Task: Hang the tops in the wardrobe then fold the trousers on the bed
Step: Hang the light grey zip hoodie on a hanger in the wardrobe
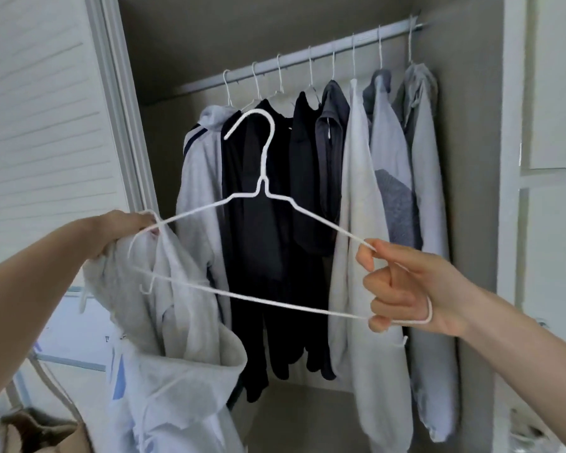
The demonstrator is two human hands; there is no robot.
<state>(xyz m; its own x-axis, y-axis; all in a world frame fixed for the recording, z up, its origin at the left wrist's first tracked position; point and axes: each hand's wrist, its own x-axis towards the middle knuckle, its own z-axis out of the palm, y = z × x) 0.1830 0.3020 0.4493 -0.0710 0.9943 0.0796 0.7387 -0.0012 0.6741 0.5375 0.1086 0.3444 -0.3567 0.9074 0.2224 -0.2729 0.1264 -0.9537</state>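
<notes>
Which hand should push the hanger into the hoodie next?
The right hand, probably. It grips the white hanger by its right end, so it can steer the other end. The left hand is busy bunching the light grey hoodie against that far tip, so it is better holding the cloth.

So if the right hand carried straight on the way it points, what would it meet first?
Probably the pale grey top hanging in the wardrobe: the right hand, gripping the white hanger, points forward-left toward it. Depth is unclear, so the black top beside it is possible.
</notes>
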